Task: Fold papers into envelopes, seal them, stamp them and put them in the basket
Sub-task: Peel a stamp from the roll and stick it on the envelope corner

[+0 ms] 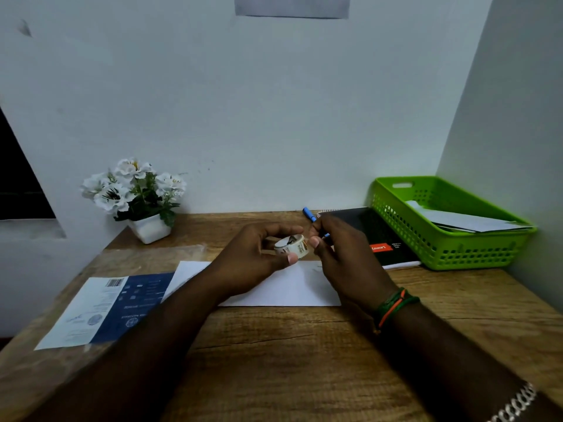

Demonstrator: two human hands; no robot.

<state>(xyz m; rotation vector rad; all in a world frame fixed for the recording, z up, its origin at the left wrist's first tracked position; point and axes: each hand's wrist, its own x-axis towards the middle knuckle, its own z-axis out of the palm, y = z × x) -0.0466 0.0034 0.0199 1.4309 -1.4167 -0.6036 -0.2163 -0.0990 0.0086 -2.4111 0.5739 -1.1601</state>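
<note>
Dim, cool, bluish-grey overall; no lamp or bright source in view. Soft and even on the wall [274, 117], no hard shadows, only faint shade under the forearms on the wooden table [274, 345]. No glare. Strong wide-angle bending at the edges: wall corner and table sides splay outward. Forearms near the bottom edge underexposed, detail lost. Printed sheet [100, 309] at left slightly smeared, text unreadable. Green basket [441, 248] the one saturated patch.

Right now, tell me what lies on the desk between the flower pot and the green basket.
In the head view, between the flower pot and green basket: bare wood, a blue pen, then a black notebook.
</note>
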